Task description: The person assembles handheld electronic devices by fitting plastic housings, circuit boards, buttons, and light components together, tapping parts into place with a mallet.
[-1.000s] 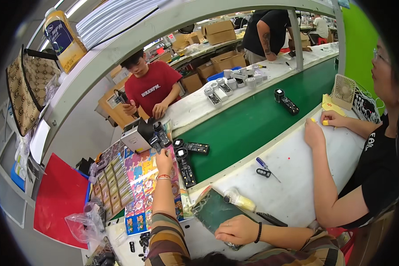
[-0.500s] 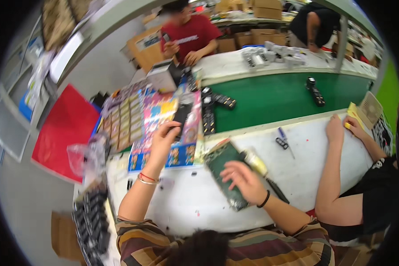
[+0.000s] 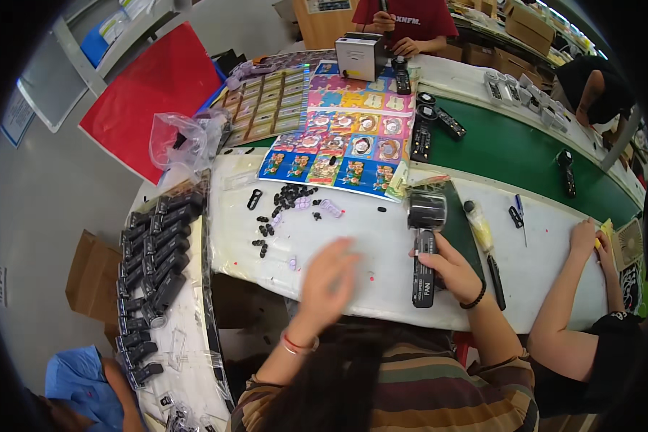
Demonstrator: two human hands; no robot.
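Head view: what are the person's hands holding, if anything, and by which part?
The right hand holds a black fan by the upper half of its handle. The left hand, blurred, seems empty.

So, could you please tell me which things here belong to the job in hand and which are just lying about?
Likely job things:
- black handheld device in the right hand
- rows of black devices at left

Apparently lying about:
- red sheet
- screwdriver
- cardboard box
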